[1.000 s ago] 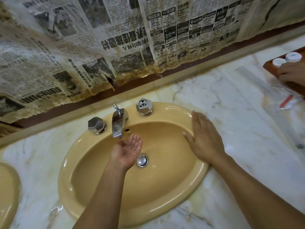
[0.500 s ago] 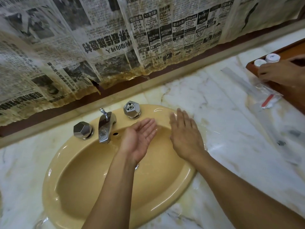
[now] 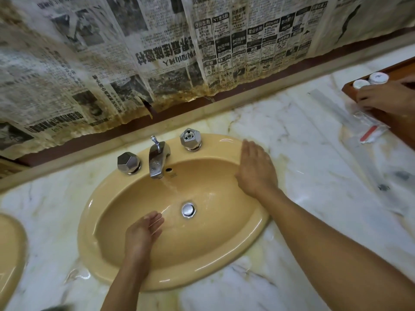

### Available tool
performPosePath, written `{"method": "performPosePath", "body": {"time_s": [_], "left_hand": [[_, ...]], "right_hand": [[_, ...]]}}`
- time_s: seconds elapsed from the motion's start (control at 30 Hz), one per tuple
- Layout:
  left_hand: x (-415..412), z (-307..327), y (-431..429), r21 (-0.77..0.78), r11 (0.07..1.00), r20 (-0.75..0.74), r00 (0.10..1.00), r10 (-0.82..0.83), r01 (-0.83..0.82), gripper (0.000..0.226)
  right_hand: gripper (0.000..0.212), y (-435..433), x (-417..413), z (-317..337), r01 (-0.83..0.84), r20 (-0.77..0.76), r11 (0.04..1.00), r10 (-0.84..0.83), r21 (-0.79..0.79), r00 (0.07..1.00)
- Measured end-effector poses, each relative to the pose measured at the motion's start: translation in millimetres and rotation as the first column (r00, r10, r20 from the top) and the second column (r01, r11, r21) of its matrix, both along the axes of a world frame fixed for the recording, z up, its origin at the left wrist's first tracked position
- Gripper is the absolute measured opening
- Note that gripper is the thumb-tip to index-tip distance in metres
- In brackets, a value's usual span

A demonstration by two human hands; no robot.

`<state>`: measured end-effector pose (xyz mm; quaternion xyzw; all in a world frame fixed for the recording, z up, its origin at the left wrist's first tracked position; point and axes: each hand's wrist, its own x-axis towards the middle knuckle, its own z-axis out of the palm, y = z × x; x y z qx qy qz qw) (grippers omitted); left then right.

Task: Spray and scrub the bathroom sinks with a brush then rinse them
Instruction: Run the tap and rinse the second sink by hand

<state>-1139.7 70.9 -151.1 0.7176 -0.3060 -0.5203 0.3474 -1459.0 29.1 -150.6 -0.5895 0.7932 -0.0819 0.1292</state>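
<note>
A yellow oval sink (image 3: 224,270) is set in a marble counter (image 3: 314,153). Water runs from its chrome faucet (image 3: 157,161) toward the chrome drain (image 3: 188,209). A chrome knob stands on each side: the left knob (image 3: 128,163) and the right knob (image 3: 190,139). My left hand (image 3: 143,232) is inside the bowl, left of the drain, cupped with fingers loosely apart and nothing in it. My right hand (image 3: 256,169) lies flat and spread on the sink's right rim. No brush or spray bottle is in view.
A second yellow sink (image 3: 9,254) shows at the left edge. Stained newspaper (image 3: 157,52) covers the wall behind. At the far right, another person's hand (image 3: 381,97) rests on a wooden tray (image 3: 395,117) with two white-capped containers (image 3: 370,80). A clear plastic packet (image 3: 368,131) lies beside it.
My left hand has dropped from near the right knob down into the bowl beside the drain. My right hand has slid along the rim. The view has shifted left.
</note>
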Motion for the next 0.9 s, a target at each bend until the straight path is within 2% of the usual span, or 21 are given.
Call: {"method": "performPosePath", "body": {"time_s": [0.07, 0.13, 0.23, 0.3, 0.33, 0.4, 0.5, 0.63, 0.77, 0.9], "left_hand": [[19.8, -1.1, 16.9, -0.125, 0.97, 0.288, 0.944, -0.164, 0.207, 0.021], [33.4, 2.9, 28.2, -0.148, 0.904, 0.459, 0.838, -0.296, 0.401, 0.022], [44.5, 10.3, 44.0, -0.037, 0.816, 0.651, 0.634, -0.418, 0.577, 0.021], [45.9, 16.3, 56.5, 0.05, 0.738, 0.741, 0.47, -0.479, 0.673, 0.027], [45.8, 19.2, 62.0, 0.072, 0.715, 0.757, 0.428, -0.493, 0.695, 0.035], [47.9, 25.8, 72.7, 0.047, 0.713, 0.735, 0.459, -0.499, 0.699, 0.043], [58.8, 35.9, 88.0, -0.047, 0.762, 0.613, 0.621, -0.488, 0.646, 0.027], [93.7, 49.4, 117.0, -0.228, 0.832, 0.517, 0.787, -0.337, 0.506, 0.021], [131.8, 64.6, 148.6, -0.314, 0.867, 0.491, 0.848, -0.2, 0.386, 0.02], [165.8, 73.8, 187.4, -0.383, 0.88, 0.436, 0.895, -0.096, 0.281, 0.025]], "right_hand": [[0.092, 37.8, 1.8, -2.5, 0.143, 0.068, 0.989, -0.141, -0.032, 0.988], [0.086, 71.1, 17.2, -1.9, 0.294, 0.209, 0.955, -0.278, -0.048, 0.938], [0.084, 111.5, 67.2, 3.6, 0.469, 0.332, 0.882, -0.432, -0.036, 0.838], [0.084, 132.3, 101.0, 9.3, 0.503, 0.366, 0.864, -0.463, -0.016, 0.807], [0.084, 140.8, 113.6, 12.7, 0.499, 0.387, 0.866, -0.467, 0.02, 0.795], [0.083, 153.2, 127.1, 19.3, 0.462, 0.395, 0.878, -0.472, 0.129, 0.788], [0.071, 162.6, 133.1, 27.9, 0.408, 0.353, 0.902, -0.432, 0.142, 0.83], [0.066, 170.4, 158.1, 48.2, 0.168, 0.373, 0.985, -0.167, 0.031, 0.913], [0.057, 175.2, 211.9, 68.8, -0.089, 0.469, 0.992, 0.122, -0.092, 0.875], [0.053, 187.8, 275.1, 76.6, -0.322, 0.461, 0.933, 0.36, -0.161, 0.812]]}}
